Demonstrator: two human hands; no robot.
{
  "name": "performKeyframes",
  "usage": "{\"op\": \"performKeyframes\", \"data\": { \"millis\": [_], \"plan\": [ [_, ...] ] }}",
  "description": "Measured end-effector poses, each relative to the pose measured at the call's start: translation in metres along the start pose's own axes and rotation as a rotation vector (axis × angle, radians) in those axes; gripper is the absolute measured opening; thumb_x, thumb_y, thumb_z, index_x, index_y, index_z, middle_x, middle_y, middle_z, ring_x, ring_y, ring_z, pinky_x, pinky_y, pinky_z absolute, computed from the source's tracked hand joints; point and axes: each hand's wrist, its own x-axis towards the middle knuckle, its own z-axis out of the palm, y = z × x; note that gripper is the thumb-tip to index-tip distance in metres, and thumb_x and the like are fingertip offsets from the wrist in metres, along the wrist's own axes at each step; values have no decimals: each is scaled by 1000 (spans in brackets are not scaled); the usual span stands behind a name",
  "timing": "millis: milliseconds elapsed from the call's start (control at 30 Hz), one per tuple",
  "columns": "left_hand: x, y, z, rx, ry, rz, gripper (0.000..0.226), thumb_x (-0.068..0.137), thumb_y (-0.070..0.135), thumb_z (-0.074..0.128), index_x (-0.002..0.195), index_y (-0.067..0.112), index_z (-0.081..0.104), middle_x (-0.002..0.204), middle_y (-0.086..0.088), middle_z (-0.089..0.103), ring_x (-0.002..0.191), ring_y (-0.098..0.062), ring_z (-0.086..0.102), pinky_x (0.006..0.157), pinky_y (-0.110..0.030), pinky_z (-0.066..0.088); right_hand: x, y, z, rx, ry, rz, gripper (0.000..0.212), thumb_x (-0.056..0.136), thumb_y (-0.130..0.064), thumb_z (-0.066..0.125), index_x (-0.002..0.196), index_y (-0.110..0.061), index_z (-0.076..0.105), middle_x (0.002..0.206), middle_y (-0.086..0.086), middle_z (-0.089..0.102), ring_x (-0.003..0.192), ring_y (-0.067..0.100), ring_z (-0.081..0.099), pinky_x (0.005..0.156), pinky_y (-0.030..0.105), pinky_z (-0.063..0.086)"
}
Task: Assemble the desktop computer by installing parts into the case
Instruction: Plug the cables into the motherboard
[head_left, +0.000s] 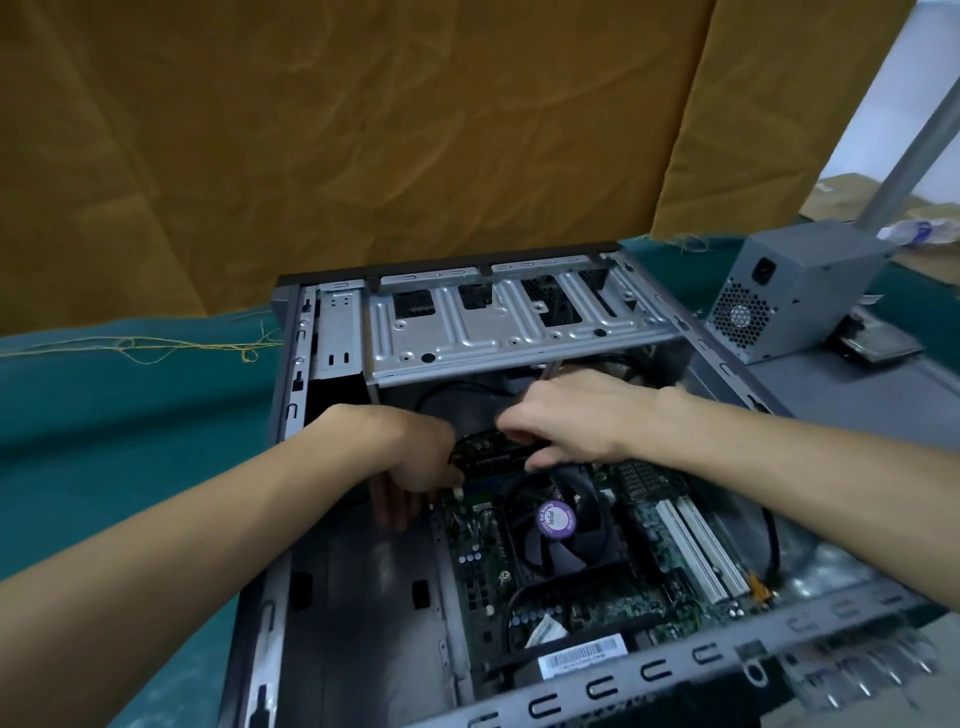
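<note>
Case (675, 670) rim nearest me, lying open on green cloth. Both hands on memory stick (488, 453) beside cooler fan (558, 519): left hand (410, 457) pinches one end, right hand (571, 421) other. Stick light, stiff, fragile; I grip edges only, press evenly.

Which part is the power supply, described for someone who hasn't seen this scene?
Start at the open computer case on the green cloth. Look outside it, past its far right corner: the power supply is the grey metal box there, with a honeycomb fan grille and a black socket.
</note>
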Motion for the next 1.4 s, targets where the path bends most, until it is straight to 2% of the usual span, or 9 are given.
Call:
{"op": "performKeyframes", "data": {
  "millis": [133,267,400,500,800,1033,1133,1233,1400],
  "plan": [
    [-6,-4,-4,44,6,-21,51,109,40,38,107,-8,58,104,-23,75,57,-27,68,41,-27,53,-7,2,1,-46,126,-13,24,95,-43,67,89,-25,52,88,-3,65,82,26,64,59,34,38],
    [-18,1,-5,99,28,-52,57,110,40,39,117,-12,59,105,-22,75,62,-28,67,57,-31,57,-16,10,-3,410,31,172,17,89,-39,76,83,-31,62,79,-14,67,74,6,63,64,34,51],
    [-38,-6,-5,192,113,-23,26,107,24,47,106,0,57,87,-13,78,55,-24,69,67,-39,64,-19,1,-16,792,56,135,9,91,-22,78,89,-25,70,82,-5,71,69,4,63,66,25,52],
    [-58,-19,-10,-68,199,155,25,106,22,50,91,5,59,67,-3,74,53,-20,71,49,-27,56,-23,-5,-36,1057,91,95,5,91,-13,78,91,-11,73,89,15,74,73,13,67,67,31,50],
    [-108,-16,-19,-857,437,611,29,108,23,48,103,7,72,95,-9,77,88,-24,77,68,-31,63,-29,-6,-56,1615,218,122,10,95,-18,70,86,-15,67,62,7,61,44,14,53,40,22,40],
    [-96,-2,-12,-964,267,659,35,103,39,52,105,8,68,99,-7,77,95,-21,74,87,-40,60,-35,4,-62,2047,133,-90,29,97,-23,51,91,-4,72,88,24,74,78,32,76,65,29,62],
    [-96,-9,-14,-1044,276,704,25,92,33,68,95,8,71,79,-5,67,75,-14,68,78,-37,62,-36,5,-61,1916,67,-95,29,98,-30,56,96,-7,72,95,23,74,82,30,75,67,30,61],
    [-95,-11,-13,-860,394,649,17,96,24,68,91,9,75,75,-3,71,73,-15,72,69,-29,62,-34,5,-54,1575,34,-44,16,97,-11,67,112,-8,66,99,18,76,80,23,73,70,32,59],
    [-92,-6,-6,-139,452,429,16,103,26,56,105,18,70,89,3,76,84,-12,72,81,-33,60,-23,-9,-34,900,103,83,6,93,-15,74,99,-16,73,87,1,77,76,7,70,73,25,56]
  ]
}}
